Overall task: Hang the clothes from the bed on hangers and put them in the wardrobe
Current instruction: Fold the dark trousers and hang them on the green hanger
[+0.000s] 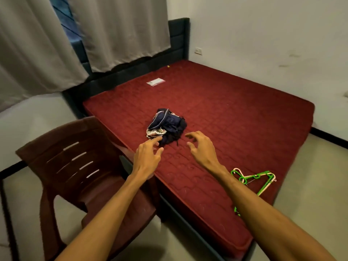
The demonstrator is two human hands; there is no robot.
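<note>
A small pile of dark blue and patterned clothes lies on the red mattress, near its left edge. My left hand reaches over the mattress edge, fingers spread, its fingertips at the near side of the pile. My right hand hovers just right of the pile, fingers spread and holding nothing. Green and white plastic hangers lie on the mattress near its front right edge, partly hidden behind my right forearm.
A dark brown plastic chair stands against the bed's left side, under my left arm. Grey curtains hang behind the dark headboard. A white packet lies near the head of the mattress. Pale floor surrounds the bed.
</note>
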